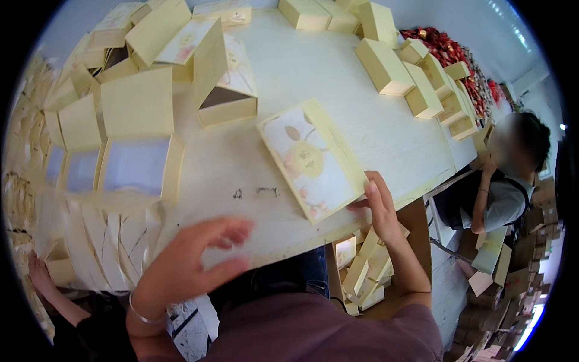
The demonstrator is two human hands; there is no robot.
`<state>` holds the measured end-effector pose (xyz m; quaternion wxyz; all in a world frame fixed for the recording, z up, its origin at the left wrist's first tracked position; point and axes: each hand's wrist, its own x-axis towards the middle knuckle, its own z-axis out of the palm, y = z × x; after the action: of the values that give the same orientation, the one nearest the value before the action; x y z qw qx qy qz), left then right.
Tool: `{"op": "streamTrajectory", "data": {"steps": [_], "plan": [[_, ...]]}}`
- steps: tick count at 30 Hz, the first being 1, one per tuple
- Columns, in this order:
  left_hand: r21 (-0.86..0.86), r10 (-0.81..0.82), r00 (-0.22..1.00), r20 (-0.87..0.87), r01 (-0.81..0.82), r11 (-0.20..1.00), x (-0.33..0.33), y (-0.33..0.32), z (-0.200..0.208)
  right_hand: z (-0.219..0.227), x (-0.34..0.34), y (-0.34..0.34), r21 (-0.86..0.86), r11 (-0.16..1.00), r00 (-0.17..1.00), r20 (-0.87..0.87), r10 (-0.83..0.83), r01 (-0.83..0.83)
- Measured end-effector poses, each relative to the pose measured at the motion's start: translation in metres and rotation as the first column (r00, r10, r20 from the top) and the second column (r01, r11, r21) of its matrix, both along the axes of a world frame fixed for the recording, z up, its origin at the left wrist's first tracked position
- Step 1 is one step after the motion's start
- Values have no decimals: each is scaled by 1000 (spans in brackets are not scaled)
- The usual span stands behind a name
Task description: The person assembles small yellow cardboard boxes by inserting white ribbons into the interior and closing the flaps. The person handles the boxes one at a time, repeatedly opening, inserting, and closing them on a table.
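Note:
A closed pale-yellow gift box (304, 154) with a floral printed lid lies at an angle on the white table (283, 66). My right hand (381, 208) grips its near right corner, thumb and fingers closed around the edge. Over the table's near edge, my left hand (205, 244) is raised with fingers apart, somewhat blurred, holding nothing and separate from the box. Beyond that hand, an opened box (136, 163) shows its white inside, with more opened boxes beside it. Another box (226, 111) stands with its lid half raised farther back.
Closed boxes (386, 66) are grouped at the far right, near a red heap (437, 48). Below the near edge, a carton (416, 226) holds several boxes. White ribbons (108, 241) hang at left, where another person's hand (39, 271) shows. A co-worker (506, 199) sits at right.

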<state>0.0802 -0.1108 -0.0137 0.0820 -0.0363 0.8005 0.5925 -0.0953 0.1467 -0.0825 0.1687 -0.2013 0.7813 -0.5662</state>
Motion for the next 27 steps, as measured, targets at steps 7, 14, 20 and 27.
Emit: {"op": "streamTrajectory", "data": {"steps": [7,14,20,27], "plan": [[-740,24,960,-279,-231,631,-92,22,-3,1,31,-6,326,930,587,-725,362,-171],[-863,-83,955,286,294,411,-148,63,8,-15,45,-14,335,932,379,-851,363,-142],[-526,91,951,297,83,846,-136,38,34,-13,45,-20,294,940,344,-877,337,-172],[386,300,938,175,-346,855,-77,-2,3,6,55,-21,394,919,386,-847,365,-5]]}}
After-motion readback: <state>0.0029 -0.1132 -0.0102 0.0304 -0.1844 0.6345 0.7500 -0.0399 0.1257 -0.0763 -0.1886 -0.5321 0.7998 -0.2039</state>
